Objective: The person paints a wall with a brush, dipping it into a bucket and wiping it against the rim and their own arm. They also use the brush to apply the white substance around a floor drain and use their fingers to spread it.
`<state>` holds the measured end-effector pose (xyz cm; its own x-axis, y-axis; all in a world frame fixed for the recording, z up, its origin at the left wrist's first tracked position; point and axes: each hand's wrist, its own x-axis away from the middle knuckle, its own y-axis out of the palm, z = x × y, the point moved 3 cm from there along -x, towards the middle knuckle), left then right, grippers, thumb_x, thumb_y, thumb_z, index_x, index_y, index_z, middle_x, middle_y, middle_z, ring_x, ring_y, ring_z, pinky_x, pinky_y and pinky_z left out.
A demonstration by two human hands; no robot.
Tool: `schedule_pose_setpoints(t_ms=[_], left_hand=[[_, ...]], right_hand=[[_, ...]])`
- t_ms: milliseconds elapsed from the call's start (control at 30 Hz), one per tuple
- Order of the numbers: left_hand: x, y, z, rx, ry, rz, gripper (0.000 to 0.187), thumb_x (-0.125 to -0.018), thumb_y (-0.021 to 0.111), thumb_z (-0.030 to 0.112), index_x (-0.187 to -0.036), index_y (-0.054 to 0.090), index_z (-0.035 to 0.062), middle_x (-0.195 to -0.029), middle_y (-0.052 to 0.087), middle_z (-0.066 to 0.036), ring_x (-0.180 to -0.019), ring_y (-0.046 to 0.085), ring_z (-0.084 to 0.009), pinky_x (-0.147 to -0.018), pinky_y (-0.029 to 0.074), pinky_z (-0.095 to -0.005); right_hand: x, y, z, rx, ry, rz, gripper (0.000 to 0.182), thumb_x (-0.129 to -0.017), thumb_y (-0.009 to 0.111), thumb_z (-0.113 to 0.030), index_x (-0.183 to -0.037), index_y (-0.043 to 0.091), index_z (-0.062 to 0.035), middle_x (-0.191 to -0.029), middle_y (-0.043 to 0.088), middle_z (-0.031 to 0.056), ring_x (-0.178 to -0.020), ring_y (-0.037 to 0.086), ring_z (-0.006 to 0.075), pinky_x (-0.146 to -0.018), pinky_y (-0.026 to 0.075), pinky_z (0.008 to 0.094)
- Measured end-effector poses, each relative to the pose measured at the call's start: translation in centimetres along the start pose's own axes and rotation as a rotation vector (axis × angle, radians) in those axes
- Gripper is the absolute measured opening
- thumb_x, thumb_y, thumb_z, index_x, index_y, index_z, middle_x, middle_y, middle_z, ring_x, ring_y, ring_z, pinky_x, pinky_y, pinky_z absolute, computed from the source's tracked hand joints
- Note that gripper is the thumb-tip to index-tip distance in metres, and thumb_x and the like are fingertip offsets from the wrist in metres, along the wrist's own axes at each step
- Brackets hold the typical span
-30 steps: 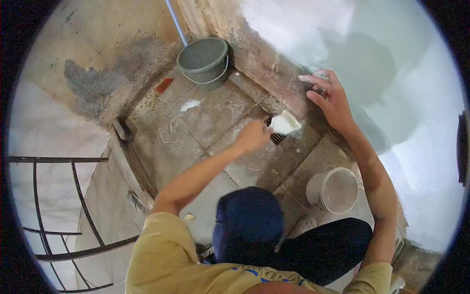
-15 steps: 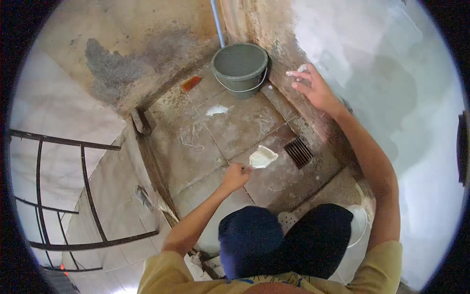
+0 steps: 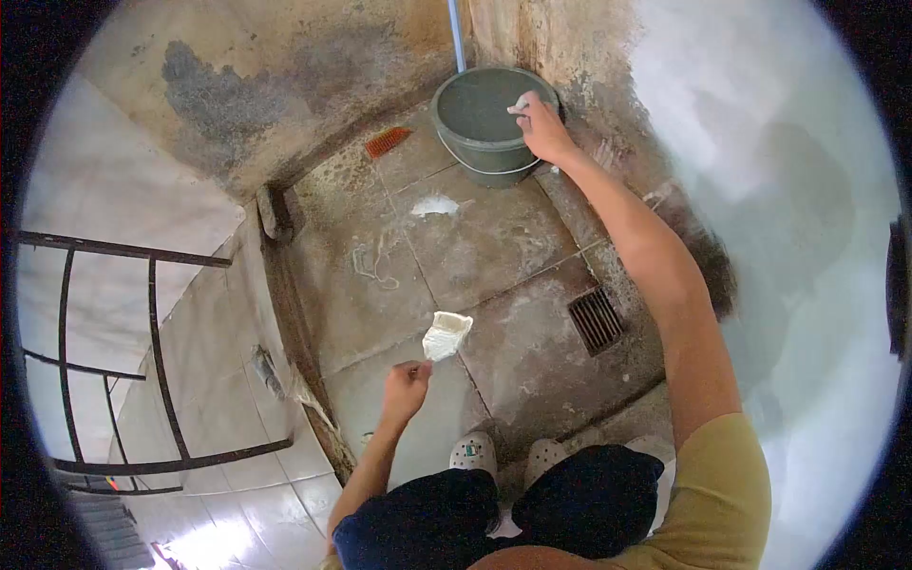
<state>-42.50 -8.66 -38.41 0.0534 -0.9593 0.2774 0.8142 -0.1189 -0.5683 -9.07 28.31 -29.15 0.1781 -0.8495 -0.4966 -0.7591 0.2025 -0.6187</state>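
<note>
My left hand [image 3: 407, 388] is closed around the lower end of a small tool or packet with a pale, cream-coloured top [image 3: 446, 335], held above the floor tiles. My right hand [image 3: 541, 126] reaches out over the right side of a grey-green bucket [image 3: 494, 152] filled with dark contents. White matter [image 3: 518, 104] shows at its fingertips, which are bent together. Whether the fingers touch the bucket is unclear.
An orange brush [image 3: 388, 142] lies left of the bucket, with a white patch [image 3: 434, 205] below it. A drain grate [image 3: 595, 321] is at right. Black metal bars [image 3: 161, 361] stand left; a blue pipe [image 3: 457, 36] runs up the wall.
My right hand has moved left from beside the wall to over the bucket. My left hand has moved left and down with the pale-topped thing. The view has shifted, and two shoes now show.
</note>
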Motion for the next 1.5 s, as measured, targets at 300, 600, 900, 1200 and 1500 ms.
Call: schedule_pose_setpoints(t_ms=[300,600,900,1200,1500], left_hand=[[-1.1,1.7,0.2,-0.016,-0.001,-0.01,0.035,-0.091,0.061,0.028,-0.079,0.063,-0.0052,-0.065,0.056,-0.025,-0.054,0.054,-0.0342,-0.055,0.042,-0.0418],[-0.7,0.3,1.5,-0.127,-0.006,-0.045,0.033,-0.09,0.061,0.025,-0.073,0.058,-0.0037,-0.065,0.056,-0.027,-0.064,0.057,-0.0461,-0.056,0.042,-0.0479],[0.2,-1.0,1.1,-0.187,-0.067,-0.098,0.032,-0.091,0.059,0.028,-0.08,0.062,-0.0025,-0.069,0.059,-0.025,-0.065,0.059,-0.0428,-0.06,0.045,-0.0466],[-9.8,-4.4,8.4,-0.798,0.286,-0.204,0.032,-0.085,0.056,0.03,-0.081,0.066,-0.0004,-0.084,0.067,-0.024,-0.079,0.067,-0.0409,-0.072,0.055,-0.0502],[-16.3,-2.7,13.8,-0.57,0.195,-0.114,0.039,-0.087,0.057,0.035,-0.097,0.067,-0.0012,-0.093,0.067,-0.026,-0.09,0.066,-0.0432,-0.081,0.053,-0.0508]], right_hand=[[-3.0,1.3,1.7,0.457,0.076,-0.306,0.033,-0.08,0.061,-0.002,-0.111,0.048,-0.0079,-0.102,0.059,0.0229,-0.107,0.054,0.0437,-0.087,0.044,0.0535],[-5.6,4.2,3.5,0.482,0.061,-0.394,0.029,-0.084,0.063,-0.008,-0.11,0.053,-0.0014,-0.105,0.061,0.0251,-0.102,0.059,0.0426,-0.086,0.048,0.0514],[-6.0,4.6,3.7,0.41,0.053,-0.383,0.019,-0.076,0.061,-0.003,-0.095,0.06,-0.0007,-0.099,0.064,0.0246,-0.093,0.062,0.0402,-0.08,0.049,0.0449],[-7.4,6.7,8.8,0.576,-0.159,-0.303,0.017,-0.078,0.058,-0.014,-0.089,0.065,-0.0024,-0.088,0.065,0.0218,-0.082,0.063,0.0418,-0.074,0.052,0.0467],[-6.2,4.5,4.3,0.694,-0.093,-0.243,0.017,-0.08,0.061,-0.004,-0.097,0.06,-0.0018,-0.093,0.065,0.0232,-0.093,0.062,0.0423,-0.079,0.052,0.0479]])
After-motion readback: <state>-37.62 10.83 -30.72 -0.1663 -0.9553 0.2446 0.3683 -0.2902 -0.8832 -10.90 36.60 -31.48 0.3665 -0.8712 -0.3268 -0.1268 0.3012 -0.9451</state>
